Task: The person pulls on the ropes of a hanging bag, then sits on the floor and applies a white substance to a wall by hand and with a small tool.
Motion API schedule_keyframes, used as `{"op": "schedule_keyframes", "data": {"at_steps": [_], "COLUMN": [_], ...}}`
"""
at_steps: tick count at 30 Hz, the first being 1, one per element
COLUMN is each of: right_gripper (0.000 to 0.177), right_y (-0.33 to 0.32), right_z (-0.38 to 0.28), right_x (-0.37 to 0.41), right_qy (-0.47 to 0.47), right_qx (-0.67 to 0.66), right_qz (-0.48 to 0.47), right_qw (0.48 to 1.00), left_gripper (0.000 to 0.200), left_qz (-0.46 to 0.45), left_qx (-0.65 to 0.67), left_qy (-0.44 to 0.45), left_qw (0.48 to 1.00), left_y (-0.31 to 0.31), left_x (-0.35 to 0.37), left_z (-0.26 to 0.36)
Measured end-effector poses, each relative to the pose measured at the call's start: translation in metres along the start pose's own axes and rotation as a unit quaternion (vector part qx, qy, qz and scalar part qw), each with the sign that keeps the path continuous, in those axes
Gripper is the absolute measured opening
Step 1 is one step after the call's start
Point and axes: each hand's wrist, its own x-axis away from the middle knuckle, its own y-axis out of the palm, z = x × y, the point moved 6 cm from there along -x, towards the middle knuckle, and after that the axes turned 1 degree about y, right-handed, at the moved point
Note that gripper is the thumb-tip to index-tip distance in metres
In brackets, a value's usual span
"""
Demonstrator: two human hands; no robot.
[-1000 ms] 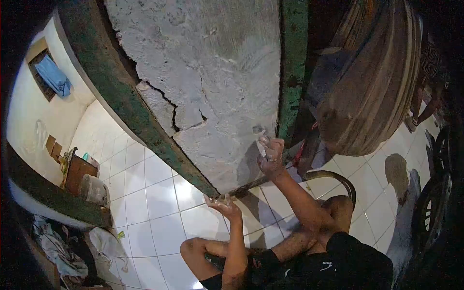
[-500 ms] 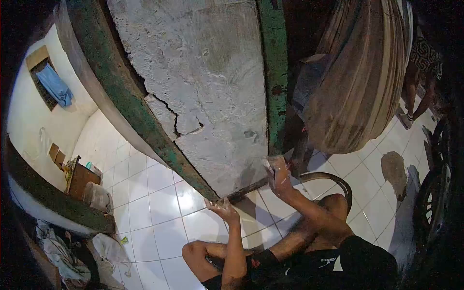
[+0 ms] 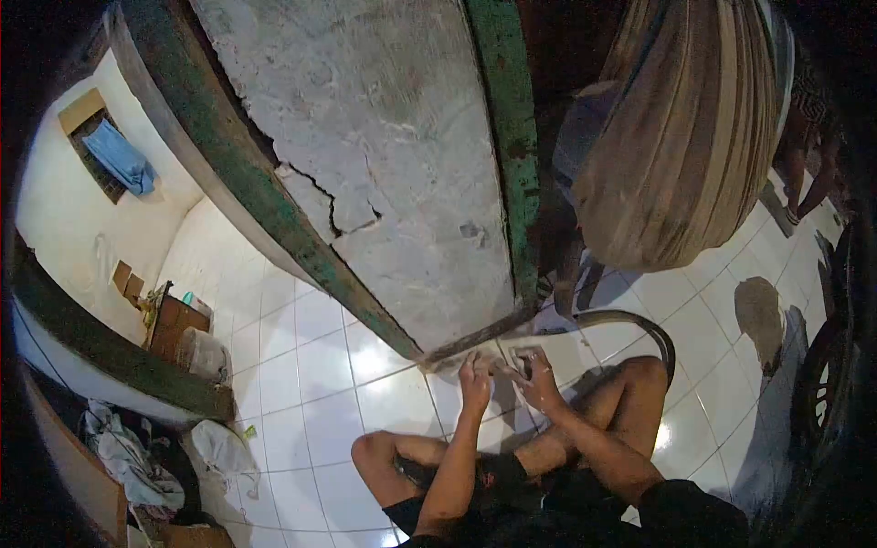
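Note:
My left hand (image 3: 475,379) and my right hand (image 3: 534,376) are close together just above the floor tiles, in front of the wall's lower end. Fingers on both are bent and closed, with pale dust or paste on the skin. Whatever lies between the fingertips is too small to make out. Behind them rises a grey plastered wall (image 3: 402,183), rough and cracked on its left side. Worn green wooden posts (image 3: 512,164) frame it on both sides. A dark strip runs along its bottom edge, near my fingers.
White tiles (image 3: 320,411) surround my crossed legs. A striped cloth bundle (image 3: 681,164) hangs at right, above a curved dark tube (image 3: 639,321). A wheel (image 3: 818,384) and another person's legs (image 3: 799,187) are farther right. At left are a clear container (image 3: 203,354) and clothes (image 3: 137,457).
Both hands have left the wall's bottom corners and come together below its lower edge. The fingers have closed inward. The view has shifted slightly.

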Motion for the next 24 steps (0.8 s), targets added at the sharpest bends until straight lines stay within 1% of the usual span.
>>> {"op": "schedule_keyframes", "data": {"at_steps": [1, 2, 3, 4, 5, 6, 7, 8, 9, 10, 11, 12, 13, 14, 15, 16, 18, 19, 20, 22, 23, 24], "right_gripper": [0.043, 0.045, 0.047, 0.047, 0.047, 0.046, 0.046, 0.045, 0.043, 0.041, 0.039, 0.035, 0.031, 0.031, 0.031, 0.031, 0.029, 0.028, 0.028, 0.029, 0.032, 0.036], "right_y": [0.006, 0.011, 0.016, 0.021, 0.025, 0.029, 0.033, 0.04, 0.048, 0.048, 0.049, 0.038, 0.036, 0.028, 0.033, 0.035, 0.021, 0.018, 0.014, 0.016, 0.013, 0.007], "right_z": [-0.005, -0.008, -0.011, -0.012, -0.014, -0.016, -0.02, -0.023, -0.033, -0.032, -0.031, -0.023, -0.022, -0.019, -0.027, -0.031, -0.018, -0.016, -0.013, -0.014, -0.016, -0.016], "right_x": [-0.002, -0.002, -0.001, 0.003, 0.005, 0.008, 0.007, 0.004, 0.007, 0.012, 0.015, 0.008, 0.004, 0.002, 0.002, 0.002, -0.006, -0.006, -0.005, -0.006, -0.008, -0.01], "right_qy": [-0.031, -0.053, -0.08, -0.096, -0.123, -0.153, -0.195, -0.24, -0.21, -0.194, -0.179, -0.23, -0.28, -0.265, -0.252, -0.238, -0.27, -0.285, -0.283, -0.286, -0.279, -0.272], "right_qx": [0.16, 0.261, 0.358, 0.398, 0.453, 0.505, 0.569, 0.628, 0.515, 0.494, 0.471, 0.529, 0.583, 0.576, 0.569, 0.561, 0.611, 0.636, 0.636, 0.636, 0.623, 0.609], "right_qz": [-0.026, -0.052, -0.074, -0.094, -0.107, -0.117, -0.12, -0.124, -0.141, -0.125, -0.108, -0.087, -0.057, -0.065, -0.073, -0.08, -0.054, -0.04, -0.037, -0.035, -0.025, -0.015], "right_qw": [0.986, 0.962, 0.928, 0.908, 0.876, 0.841, 0.79, 0.73, 0.819, 0.839, 0.857, 0.812, 0.761, 0.77, 0.779, 0.789, 0.742, 0.716, 0.717, 0.716, 0.731, 0.745], "left_gripper": [0.024, 0.023, 0.023, 0.021, 0.019, 0.015, 0.014, 0.014, 0.017, 0.02, 0.023, 0.023, 0.026, 0.033, 0.032, 0.031, 0.03, 0.037, 0.039, 0.042, 0.039, 0.034], "left_qz": [-0.026, -0.052, -0.074, -0.078, -0.12, -0.061, -0.044, -0.048, -0.052, -0.06, -0.048, -0.055, -0.062, -0.068, -0.087, -0.09, -0.095, -0.09, -0.111, -0.15, -0.129, -0.126], "left_qx": [-0.164, -0.124, -0.086, 0.154, 0.05, 0.04, 0.015, -0.014, -0.043, 0.074, 0.184, 0.162, 0.138, 0.114, 0.107, 0.111, 0.122, 0.152, 0.135, 0.103, 0.163, 0.155], "left_qy": [0.135, 0.093, 0.05, -0.173, -0.244, -0.09, -0.046, -0.05, -0.053, -0.138, -0.223, -0.213, -0.201, -0.19, -0.308, -0.303, -0.291, -0.26, -0.288, -0.337, -0.333, -0.333], "left_qw": [0.977, 0.986, 0.992, 0.97, 0.961, 0.993, 0.998, 0.998, 0.996, 0.986, 0.956, 0.962, 0.968, 0.973, 0.941, 0.942, 0.944, 0.949, 0.941, 0.924, 0.92, 0.922], "left_y": [0.001, 0.005, 0.008, 0.014, 0.008, 0.005, 0.007, 0.004, 0.001, 0.0, -0.002, -0.001, -0.002, -0.002, -0.002, 0.0, 0.004, 0.004, 0.007, 0.008, 0.009, 0.009], "left_x": [-0.001, -0.005, -0.009, -0.008, -0.012, -0.014, -0.002, 0.003, 0.007, -0.001, -0.009, -0.006, -0.004, -0.001, -0.008, -0.006, -0.004, -0.001, 0.005, 0.003, 0.004, 0.006], "left_z": [0.025, 0.029, 0.036, 0.03, 0.042, 0.041, 0.004, -0.011, -0.024, -0.002, 0.025, 0.02, 0.01, 0.001, 0.024, 0.02, 0.011, 0.017, 0.017, 0.042, 0.055, 0.057]}}
